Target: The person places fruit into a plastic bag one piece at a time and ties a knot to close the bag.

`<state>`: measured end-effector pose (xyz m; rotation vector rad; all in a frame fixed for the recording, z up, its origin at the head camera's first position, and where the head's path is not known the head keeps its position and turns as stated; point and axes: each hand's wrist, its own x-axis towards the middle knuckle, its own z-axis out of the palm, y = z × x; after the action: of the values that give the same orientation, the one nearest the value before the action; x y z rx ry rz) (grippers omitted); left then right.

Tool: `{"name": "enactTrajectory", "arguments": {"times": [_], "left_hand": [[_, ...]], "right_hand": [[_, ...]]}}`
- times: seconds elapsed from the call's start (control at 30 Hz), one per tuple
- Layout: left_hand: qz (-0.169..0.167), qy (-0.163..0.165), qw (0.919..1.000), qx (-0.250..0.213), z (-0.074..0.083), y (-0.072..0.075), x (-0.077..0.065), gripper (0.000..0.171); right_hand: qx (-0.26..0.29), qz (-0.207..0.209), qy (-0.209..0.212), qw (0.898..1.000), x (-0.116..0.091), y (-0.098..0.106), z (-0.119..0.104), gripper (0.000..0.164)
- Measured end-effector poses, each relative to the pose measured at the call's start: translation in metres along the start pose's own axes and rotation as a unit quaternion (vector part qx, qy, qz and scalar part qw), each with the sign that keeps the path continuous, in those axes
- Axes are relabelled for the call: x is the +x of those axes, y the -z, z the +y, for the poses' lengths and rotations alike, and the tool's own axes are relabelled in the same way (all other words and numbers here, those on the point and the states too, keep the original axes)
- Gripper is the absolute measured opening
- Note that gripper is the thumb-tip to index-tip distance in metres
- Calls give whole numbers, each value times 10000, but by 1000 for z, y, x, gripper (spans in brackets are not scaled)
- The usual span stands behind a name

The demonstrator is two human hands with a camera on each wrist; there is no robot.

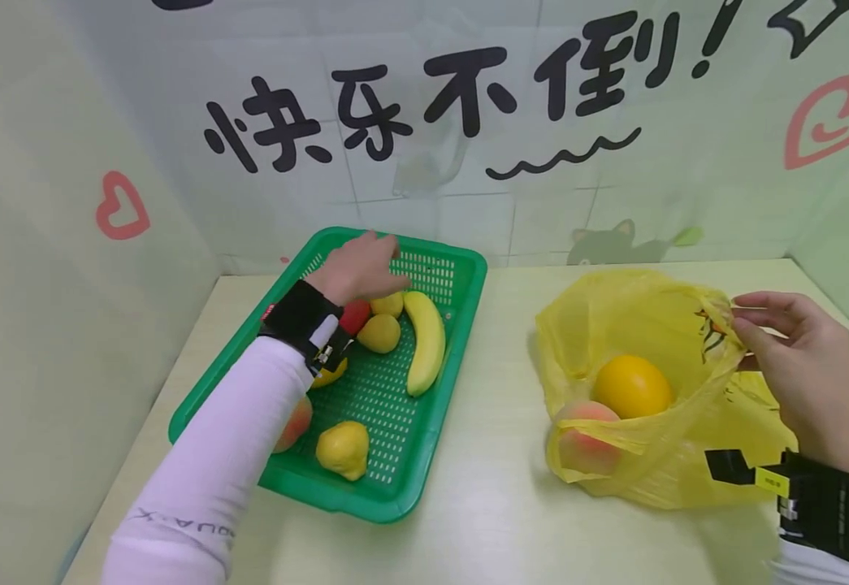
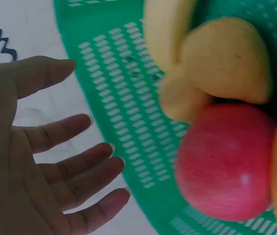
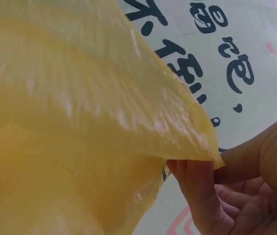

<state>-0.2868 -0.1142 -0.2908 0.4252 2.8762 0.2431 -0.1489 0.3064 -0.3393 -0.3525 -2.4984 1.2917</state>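
My left hand [image 1: 362, 270] hovers over the far left part of a green plastic basket [image 1: 461, 357]. Its fingers are spread and hold nothing. In the left wrist view, a red apple [image 2: 226, 161] lies beside two yellow pear-like fruits [image 2: 229, 58], apart from the fingertips. A banana [image 1: 427, 345] lies along the basket's right side. On the right, my right hand [image 1: 804, 349] pinches the rim of a yellow plastic bag [image 1: 687, 467] between thumb and fingers, and the bag's mouth gapes. An orange [image 1: 634, 387] and a peach [image 1: 589, 439] sit inside it.
Nearer in the basket are another yellow pear-like fruit [image 1: 344, 449] and a peach [image 1: 296, 424], partly behind my left sleeve. Bare pale tabletop [image 1: 500, 422] separates basket and bag. A white printed sheet [image 1: 461, 179] hangs behind the table.
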Motion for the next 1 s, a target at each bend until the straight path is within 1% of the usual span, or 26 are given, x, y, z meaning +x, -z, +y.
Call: {"name": "enactTrajectory", "arguments": {"times": [0.1,0.23,0.33,0.5,0.57,0.63,0.7,0.77,0.9,1.0], "left_hand": [[-137,380,9990,174,-10,-7,2,67],[-231,698,9970,232,-22,-15,4,79],[-335,913,9950,204,-30,-18,3,81],[-751,1333,9882,-26,-42,-21,0,82],[-881,1408,9861,-105,-45,-21,-1,77],[-979,1417,9850,-115,-47,-20,-2,68],[-1011,1392,9850,-103,-47,-19,-2,58],[-1021,1395,9849,-98,-46,-19,-3,52],[-991,1472,9840,-158,-43,-20,-3,53],[-964,1502,9839,-119,-42,-22,-2,53]], "right_hand": [[-37,41,-34,10000,-1,1,1,18],[-30,48,-75,10000,-2,1,1,19],[-48,48,-83,9999,-3,1,1,19],[1,74,-8,10000,-2,1,2,19],[36,72,13,10000,-1,1,2,19],[53,55,26,10000,-1,0,3,19],[16,75,52,10000,0,0,3,19],[-12,77,81,9999,0,0,3,20],[-55,75,115,9999,1,0,2,22],[-33,69,86,9999,1,0,1,20]]}}
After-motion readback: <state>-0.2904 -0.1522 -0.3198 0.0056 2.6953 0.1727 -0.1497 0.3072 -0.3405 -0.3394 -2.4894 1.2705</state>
